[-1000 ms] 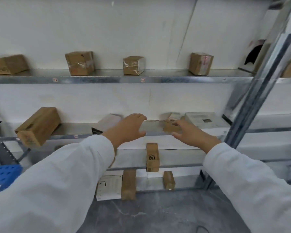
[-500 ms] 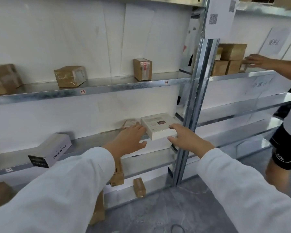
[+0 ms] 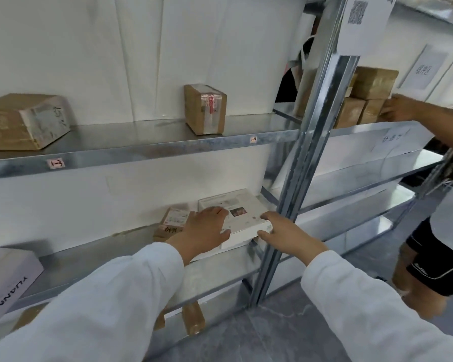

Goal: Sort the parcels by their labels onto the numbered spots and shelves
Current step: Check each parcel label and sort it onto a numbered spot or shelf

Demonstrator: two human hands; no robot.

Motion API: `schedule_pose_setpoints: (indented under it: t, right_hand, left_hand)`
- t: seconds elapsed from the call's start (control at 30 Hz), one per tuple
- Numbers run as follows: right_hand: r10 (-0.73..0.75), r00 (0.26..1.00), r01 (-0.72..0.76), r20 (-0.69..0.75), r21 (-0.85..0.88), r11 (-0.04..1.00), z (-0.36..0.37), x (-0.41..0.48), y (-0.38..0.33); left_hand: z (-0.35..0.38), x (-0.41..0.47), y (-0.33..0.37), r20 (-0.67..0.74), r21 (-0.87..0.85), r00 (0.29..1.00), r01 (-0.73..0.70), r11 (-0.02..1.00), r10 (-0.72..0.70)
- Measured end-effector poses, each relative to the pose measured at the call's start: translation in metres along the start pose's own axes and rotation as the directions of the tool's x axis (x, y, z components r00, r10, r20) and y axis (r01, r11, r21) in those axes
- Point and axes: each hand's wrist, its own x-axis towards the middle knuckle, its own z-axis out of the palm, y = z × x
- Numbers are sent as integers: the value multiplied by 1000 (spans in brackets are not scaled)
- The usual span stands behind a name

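- Reference point: the steel upright post (image 3: 306, 158) between the two shelving bays.
- The white flat box (image 3: 246, 216) lies on the middle shelf (image 3: 89, 259), just left of the post, with its near end at the shelf's front edge.
- The left hand (image 3: 202, 231) is on the box end farther from the post. Its fingers are laid over the top and its thumb is along the front face, clasping the box.
- The right hand (image 3: 285, 235) is at the box corner nearest the post. Its thumb is on top and its fingers are curled round the side, clamped on the box.
- A small brown parcel (image 3: 171, 222) sits just beside the box, on the side away from the post, partly hidden by the left hand.
- On the upper shelf (image 3: 147, 147), a taped brown parcel (image 3: 204, 109) stands upright left of the post, and a larger brown parcel (image 3: 24, 121) lies well left of it.
- A white carton (image 3: 8, 280) sits on the middle shelf, far left of the post.
- Right of the post, another person's hand (image 3: 398, 109) touches the stacked brown parcels (image 3: 369, 95). I cannot tell whether it grips them.
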Motion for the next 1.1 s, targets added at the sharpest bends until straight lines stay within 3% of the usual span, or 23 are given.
schedule_pose_setpoints:
  t: [0.43,0.67,0.8,0.93,1.03,1.1]
  right_hand:
    - [77,995,-79,58,37,996,2,126,40]
    - [25,995,-27,97,27,999,5,204,70]
    - [-11,991,14,132,-20,1000,11,247,88]
    - [-32,985,24,170,52,998,17,284,111]
    - [-34,963,11,267,88,996,25,298,127]
    - [-33,955,-6,294,131,991,33,304,136]
  left_hand:
    - [50,106,-54,114,-88,991,77,993,-67]
    - [74,150,-65,114,-125,971,222,967,-208]
    - [89,169,-72,150,-160,939,332,930,-309]
    - [104,183,-78,156,-156,890,451,879,-429]
    - [118,188,-72,209,-114,831,544,832,-515]
    - [129,191,-63,299,-186,769,628,756,-565]
